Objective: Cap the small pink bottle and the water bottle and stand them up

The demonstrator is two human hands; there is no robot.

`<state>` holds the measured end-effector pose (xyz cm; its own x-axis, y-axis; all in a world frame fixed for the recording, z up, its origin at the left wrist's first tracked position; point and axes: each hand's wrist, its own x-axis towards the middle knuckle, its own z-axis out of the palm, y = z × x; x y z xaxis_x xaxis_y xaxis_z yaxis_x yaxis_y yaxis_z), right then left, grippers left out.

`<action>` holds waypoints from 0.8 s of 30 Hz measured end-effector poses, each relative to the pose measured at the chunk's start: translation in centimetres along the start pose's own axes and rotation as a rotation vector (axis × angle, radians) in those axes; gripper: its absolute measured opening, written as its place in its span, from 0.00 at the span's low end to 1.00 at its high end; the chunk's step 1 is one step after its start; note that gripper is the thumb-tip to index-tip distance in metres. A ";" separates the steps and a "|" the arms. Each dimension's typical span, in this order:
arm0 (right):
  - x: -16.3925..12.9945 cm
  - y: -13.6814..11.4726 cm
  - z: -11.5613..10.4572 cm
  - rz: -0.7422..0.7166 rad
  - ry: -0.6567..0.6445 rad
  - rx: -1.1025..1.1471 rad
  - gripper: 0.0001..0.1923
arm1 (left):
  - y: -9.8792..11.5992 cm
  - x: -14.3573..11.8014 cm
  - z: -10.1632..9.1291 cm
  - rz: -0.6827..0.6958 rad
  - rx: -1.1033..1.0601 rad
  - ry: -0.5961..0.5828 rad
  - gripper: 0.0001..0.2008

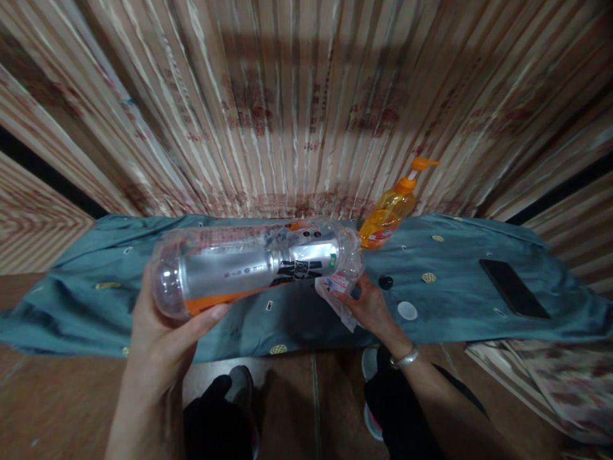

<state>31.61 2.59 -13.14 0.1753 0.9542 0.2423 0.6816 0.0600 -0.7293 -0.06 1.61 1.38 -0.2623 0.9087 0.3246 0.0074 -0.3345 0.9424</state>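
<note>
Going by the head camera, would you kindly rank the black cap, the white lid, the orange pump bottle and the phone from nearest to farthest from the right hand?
From the right hand:
1. Black cap, just beside it on the cloth.
2. White lid, slightly farther right.
3. Orange pump bottle, behind, near the curtain.
4. Phone, far right.

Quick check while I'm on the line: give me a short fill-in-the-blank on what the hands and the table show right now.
1. The left hand holds a clear plastic bottle lying ____.
2. The right hand pinches a crumpled ____ at the bottle's mouth.
3. The pump bottle is coloured ____.
4. The phone lies on the ____ cloth.

Missing: sideways; wrapper; orange; blue
</note>
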 end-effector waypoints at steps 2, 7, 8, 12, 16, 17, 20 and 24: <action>0.0 0.0 0.0 0.000 0.004 -0.004 0.30 | 0.1 0.0 0.0 0.000 0.004 0.001 0.48; 0.0 -0.2 -0.2 0.005 -0.018 -0.008 0.32 | 0.1 0.0 0.1 0.004 0.009 -0.010 0.42; 0.0 -0.2 -0.2 0.008 -0.024 -0.006 0.32 | 0.1 0.0 0.1 0.008 0.005 -0.011 0.41; 0.0 -0.4 -0.3 0.006 -0.015 0.017 0.30 | 0.0 0.0 0.0 0.002 -0.018 -0.001 0.40; 0.0 -0.4 -0.3 -0.001 -0.004 0.003 0.29 | 0.1 0.0 0.1 -0.002 -0.005 0.007 0.42; 0.0 -0.4 -0.3 -0.004 -0.007 -0.002 0.30 | 0.2 -0.1 0.1 -0.003 -0.004 0.007 0.43; 0.0 -0.3 -0.2 -0.009 -0.005 -0.017 0.30 | 0.2 -0.1 0.1 -0.007 -0.011 0.002 0.45; -0.1 -0.2 -0.2 -0.022 0.010 -0.020 0.30 | 0.1 0.0 0.0 -0.009 -0.011 0.005 0.44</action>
<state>31.57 2.45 -12.91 0.1673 0.9498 0.2645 0.6997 0.0747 -0.7106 -0.05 1.54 1.46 -0.2673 0.9104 0.3158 -0.0056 -0.3292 0.9443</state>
